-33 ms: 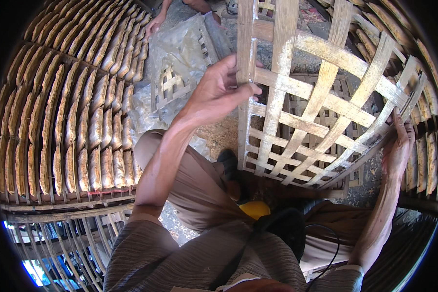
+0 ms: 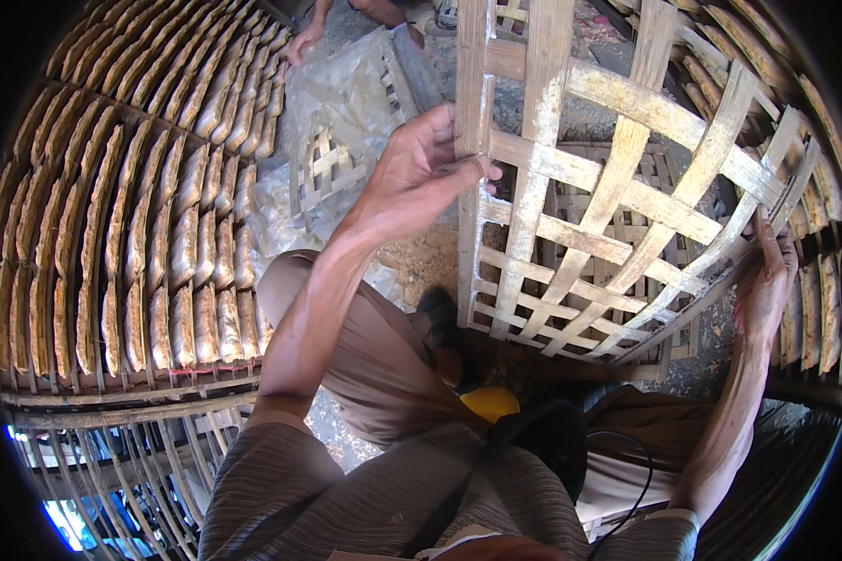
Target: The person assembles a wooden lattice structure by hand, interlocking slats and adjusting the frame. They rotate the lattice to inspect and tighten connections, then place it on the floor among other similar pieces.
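Observation:
A woven bamboo rack [image 2: 608,171], an open lattice of pale flat strips in a frame, stands tilted up before me. My left hand [image 2: 432,168] is closed around its left frame bar, with the thumb on the near side. At the rack's right edge my right hand [image 2: 765,276] grips the frame, its fingers partly hidden behind the bar. White residue marks the left bar and some strips. Through the gaps another woven rack [image 2: 660,168] shows lower down.
Slabs in pale wrapping [image 2: 150,243] stand in dense rows at left; similar rows [image 2: 819,280] line the right. Ahead lie plastic sheeting [image 2: 341,93] and another lattice rack [image 2: 329,168], near another person's hand [image 2: 304,44]. Something yellow [image 2: 489,403] sits by my legs. Crumbs litter the floor.

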The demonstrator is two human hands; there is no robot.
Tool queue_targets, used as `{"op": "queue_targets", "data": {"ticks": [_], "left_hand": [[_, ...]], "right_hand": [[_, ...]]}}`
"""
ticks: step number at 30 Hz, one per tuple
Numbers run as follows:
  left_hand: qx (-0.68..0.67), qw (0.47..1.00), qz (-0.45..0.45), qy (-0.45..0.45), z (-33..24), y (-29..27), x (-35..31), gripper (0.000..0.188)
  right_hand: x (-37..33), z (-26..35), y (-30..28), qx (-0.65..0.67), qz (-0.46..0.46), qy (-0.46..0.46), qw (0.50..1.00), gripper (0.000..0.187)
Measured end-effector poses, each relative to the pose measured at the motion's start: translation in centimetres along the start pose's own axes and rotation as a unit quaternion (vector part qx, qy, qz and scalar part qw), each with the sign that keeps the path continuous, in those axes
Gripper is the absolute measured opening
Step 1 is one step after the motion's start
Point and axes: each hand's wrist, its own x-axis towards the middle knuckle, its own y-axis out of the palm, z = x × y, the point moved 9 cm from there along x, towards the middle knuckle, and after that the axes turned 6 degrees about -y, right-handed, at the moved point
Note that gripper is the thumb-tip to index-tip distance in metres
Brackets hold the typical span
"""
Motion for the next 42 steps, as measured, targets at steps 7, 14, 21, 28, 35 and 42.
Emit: {"op": "queue_targets", "data": {"ticks": [7, 14, 21, 28, 35, 42], "left_hand": [[-0.009, 1.0, -0.01, 0.027, -0.1, 0.8, 0.3, 0.038], [0.065, 0.995, 0.042, -0.07, 1.6, 1.4, 0.0, 0.027], [-0.039, 0.996, 0.026, -0.073, 1.7, 0.7, 0.3, 0.023], [-0.169, 0.985, 0.019, -0.023, 2.0, 0.4, 0.8, 0.028], [-0.068, 0.997, 0.013, 0.014, 1.0, 0.8, 0.6, 0.026], [-0.072, 0.996, -0.021, -0.047, 1.6, 0.4, 0.7, 0.02]], "right_hand": [[-0.1, 0.0, 0.8, -0.006, -0.009, -0.001, 1.0, 0.024], [0.3, 0.8, -0.6, 0.016, -0.023, -0.039, 0.999, 0.016], [0.2, 1.1, -0.5, 0.038, -0.062, -0.017, 0.997, 0.014], [0.6, -0.2, -2.1, 0.056, -0.02, -0.029, 0.998, 0.022], [0.8, 0.0, -1.6, 0.07, -0.024, -0.025, 0.997, 0.023], [0.3, -0.3, -0.6, 0.082, -0.019, -0.022, 0.996, 0.021]]}}
